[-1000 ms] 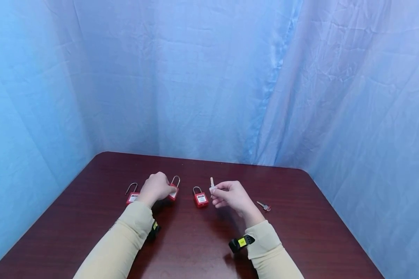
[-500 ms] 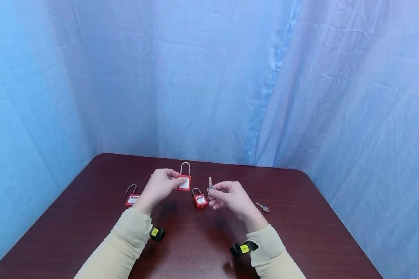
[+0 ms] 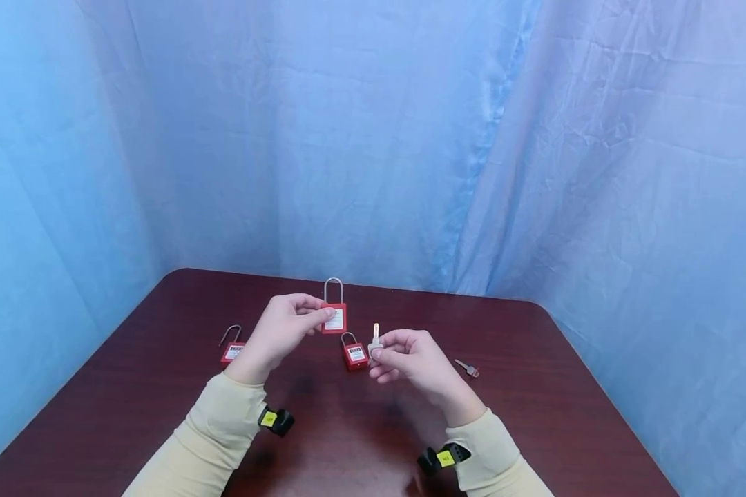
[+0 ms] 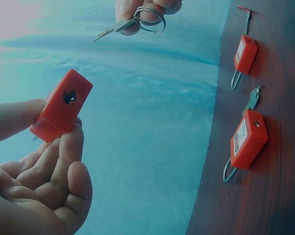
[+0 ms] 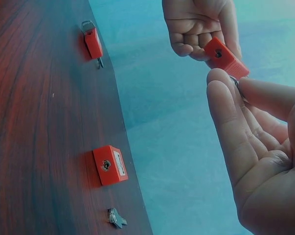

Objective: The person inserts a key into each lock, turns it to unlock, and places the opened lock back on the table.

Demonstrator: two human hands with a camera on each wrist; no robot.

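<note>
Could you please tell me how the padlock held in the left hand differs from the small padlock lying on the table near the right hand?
The held padlock is lifted off the table, pinched by the left hand; the small padlock lies flat on the wood, untouched. The held padlock stands upright with a tall, long shackle; the small padlock's shackle is short. Both have red bodies, white labels, metal shackles and a keyhole in the base.

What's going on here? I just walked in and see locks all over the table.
A person holds a red padlock up off the table in the left hand, shackle up. The right hand pinches a key on a ring, close to that lock but not in its keyhole. Two more red padlocks lie on the table, the left one with a key in it, and a spare key lies to the right.
</note>
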